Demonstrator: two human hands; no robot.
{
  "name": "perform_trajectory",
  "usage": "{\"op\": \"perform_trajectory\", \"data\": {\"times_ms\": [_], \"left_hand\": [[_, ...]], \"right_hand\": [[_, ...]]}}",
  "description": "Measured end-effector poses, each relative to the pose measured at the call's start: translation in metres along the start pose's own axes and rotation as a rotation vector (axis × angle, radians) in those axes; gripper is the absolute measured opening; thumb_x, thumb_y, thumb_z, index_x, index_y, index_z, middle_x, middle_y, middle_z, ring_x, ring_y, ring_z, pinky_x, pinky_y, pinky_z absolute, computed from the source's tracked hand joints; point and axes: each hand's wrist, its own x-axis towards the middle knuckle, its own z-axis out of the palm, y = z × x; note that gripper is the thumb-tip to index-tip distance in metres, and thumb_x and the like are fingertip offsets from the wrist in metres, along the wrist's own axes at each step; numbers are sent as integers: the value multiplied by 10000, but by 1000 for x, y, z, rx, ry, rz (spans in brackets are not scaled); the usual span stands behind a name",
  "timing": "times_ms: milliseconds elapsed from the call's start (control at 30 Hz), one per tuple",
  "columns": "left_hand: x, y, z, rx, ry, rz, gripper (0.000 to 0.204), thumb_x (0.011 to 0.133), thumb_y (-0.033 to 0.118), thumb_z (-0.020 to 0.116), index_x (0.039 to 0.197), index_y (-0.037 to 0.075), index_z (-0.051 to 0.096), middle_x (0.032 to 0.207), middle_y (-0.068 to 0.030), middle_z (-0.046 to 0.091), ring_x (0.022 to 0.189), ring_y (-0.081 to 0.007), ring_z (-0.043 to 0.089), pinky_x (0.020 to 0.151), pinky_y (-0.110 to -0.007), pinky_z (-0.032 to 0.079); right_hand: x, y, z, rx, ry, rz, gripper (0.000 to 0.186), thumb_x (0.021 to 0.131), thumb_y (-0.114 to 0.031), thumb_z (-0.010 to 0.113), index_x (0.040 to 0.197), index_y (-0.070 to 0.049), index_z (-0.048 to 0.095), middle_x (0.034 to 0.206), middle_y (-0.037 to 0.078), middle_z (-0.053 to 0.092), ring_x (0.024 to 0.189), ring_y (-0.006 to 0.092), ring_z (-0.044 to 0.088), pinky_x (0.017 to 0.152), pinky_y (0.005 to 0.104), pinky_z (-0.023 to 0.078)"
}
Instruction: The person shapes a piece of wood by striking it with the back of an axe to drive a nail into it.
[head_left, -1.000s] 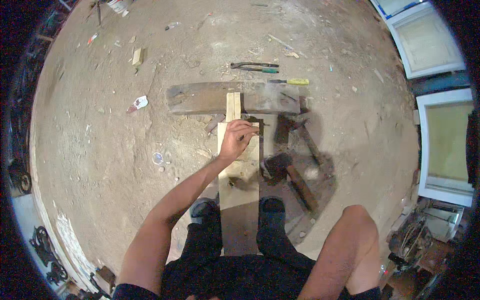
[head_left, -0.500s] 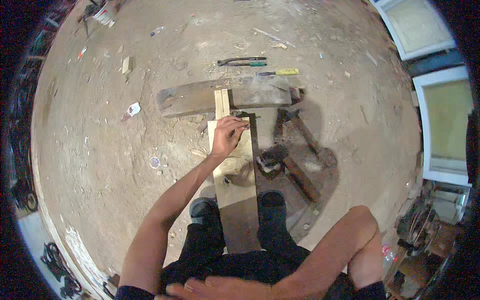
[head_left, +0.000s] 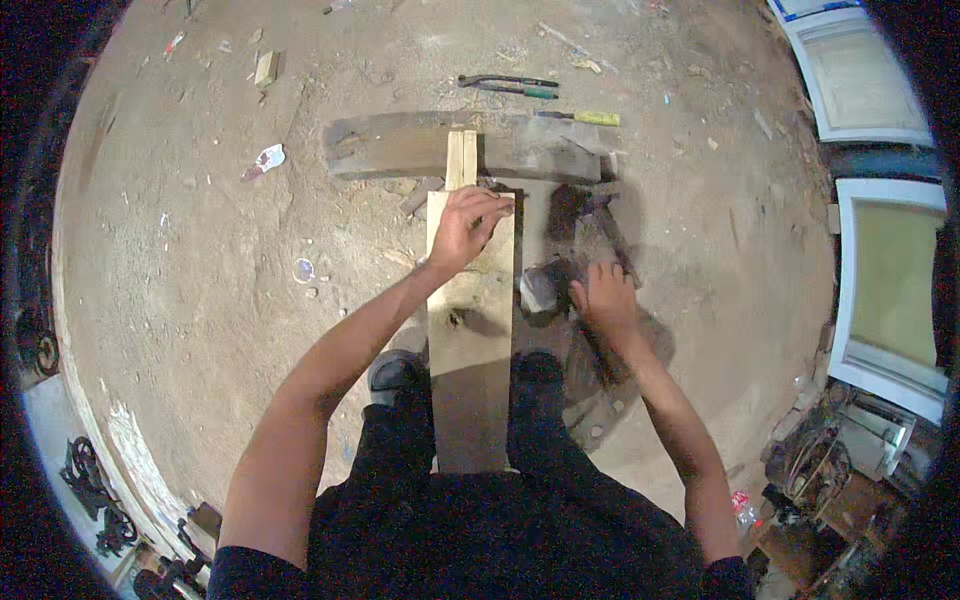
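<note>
A pale wooden board [head_left: 470, 335] with a dark knot lies lengthwise between my feet. My left hand [head_left: 468, 225] rests near its far end, thumb and fingers pinched together close to the far right corner; whatever is between the fingertips is too small to make out. Two narrow wooden strips [head_left: 461, 160] stick out beyond the board's far end, over a thick weathered plank [head_left: 375, 145] lying crosswise. My right hand [head_left: 608, 302] is over the tools at the right, fingers extended and apart. Beside its thumb is a hammer's grey metal head [head_left: 540, 289]; the handle is mostly in shadow.
Beyond the plank lie long-handled pliers [head_left: 510, 85] and a yellow-handled chisel [head_left: 590, 118]. A small wood block [head_left: 266, 69] is at the far left. White-framed panels [head_left: 890, 280] line the right side, with clutter below. Chips and litter dot the dirt floor.
My right arm, folded across my lap before, has reached forward to the hammer on the right. My left hand keeps its pinch at the board's far end. The view has shifted slightly.
</note>
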Motion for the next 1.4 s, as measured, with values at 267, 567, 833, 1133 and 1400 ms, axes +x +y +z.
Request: {"op": "perform_trajectory", "data": {"times_ms": [267, 567, 833, 1133, 1400], "left_hand": [[6, 14, -3, -6, -3, -103, 169, 859, 87, 711, 1023, 106, 743, 978, -76, 737, 964, -271, 661, 902, -390, 488], [6, 11, -4, -13, -10, -102, 111, 876, 140, 715, 977, 104, 744, 1010, -74, 739, 975, -278, 668, 917, -393, 483], [1, 9, -1, -82, 55, -133, 105, 826, 101, 755, 928, 86, 736, 977, -66, 707, 997, -271, 624, 940, -389, 452], [2, 4, 0, -87, 32, -27, 104, 825, 93, 751, 926, 96, 730, 955, -48, 706, 1007, -257, 624, 946, -382, 444], [-2, -2, 1, -116, 23, -77, 111, 813, 44, 740, 918, 73, 720, 930, -79, 696, 977, -285, 633, 929, -402, 458]], "right_hand": [[-65, -9, 57, 220, -162, 207, 623, 856, -340, 721, 1317, -23, 448, 1165, 209, 539, 1083, 396, 547, 880, 485, 498], [-71, 1, 79, 226, -64, 277, 642, 776, -238, 794, 1286, -25, 466, 1165, 195, 540, 1107, 389, 533, 917, 484, 461], [-45, -9, 32, 251, -288, 362, 651, 714, -189, 806, 1268, -25, 504, 1098, 204, 631, 1042, 392, 617, 836, 491, 514], [-23, 23, 16, 1031, -528, 335, 412, 826, -245, 756, 1159, -87, 572, 981, 88, 622, 802, 226, 628, 706, 373, 522], [10, -27, -80, 1527, -338, 226, 157, 921, -125, 650, 957, -5, 556, 692, 58, 591, 569, 172, 583, 551, 339, 494]]}}
